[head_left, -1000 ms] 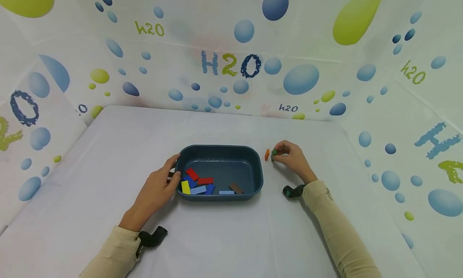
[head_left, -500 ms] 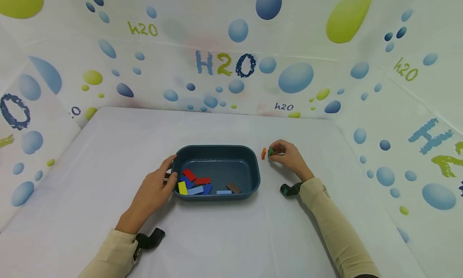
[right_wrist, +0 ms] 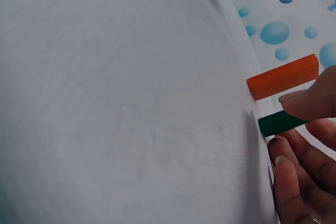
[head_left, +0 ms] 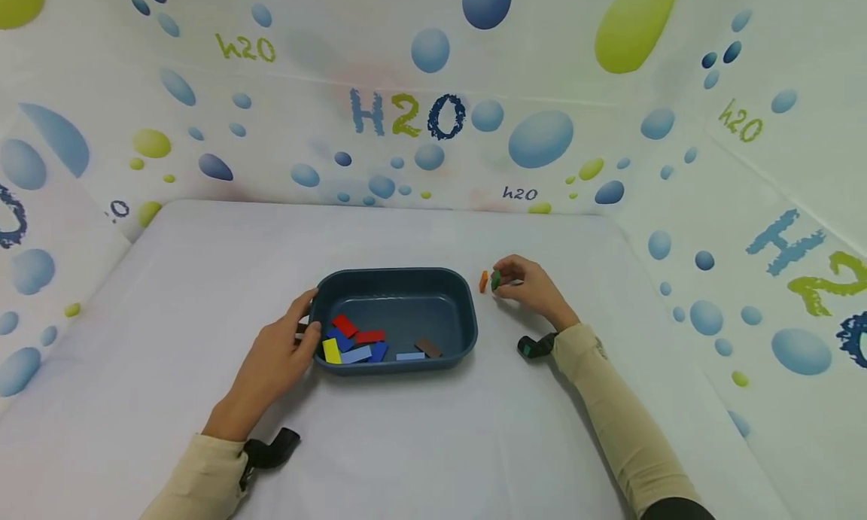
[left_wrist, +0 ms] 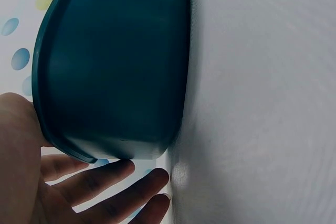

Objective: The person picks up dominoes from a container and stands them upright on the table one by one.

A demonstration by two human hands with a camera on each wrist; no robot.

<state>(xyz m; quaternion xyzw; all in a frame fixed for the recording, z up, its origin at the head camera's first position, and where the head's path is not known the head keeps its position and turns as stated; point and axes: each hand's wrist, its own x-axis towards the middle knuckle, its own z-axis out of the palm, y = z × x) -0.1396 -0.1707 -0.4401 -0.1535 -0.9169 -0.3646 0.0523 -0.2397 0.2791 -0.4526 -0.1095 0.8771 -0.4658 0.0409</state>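
Just beyond the right end of the dark teal tub (head_left: 379,369), a small green block (right_wrist: 275,124) is held roughly upright by the right hand (head_left: 530,285), pinched between thumb and fingers; whether its lower end is borne by the worktop (head_left: 433,445) cannot be told for certain. Beside it, an orange block (right_wrist: 283,78) is stood on end, with a narrow gap left between them. Both pieces are judged to be light and stiff, little harmed by a drop but easily toppled, so each is best gripped across its broad faces near the upper end. At the tub's left end, the rim is touched by the left hand (head_left: 274,358), its fingers spread; the smooth walls may prove slippery, so the tub is best steadied by its rim.
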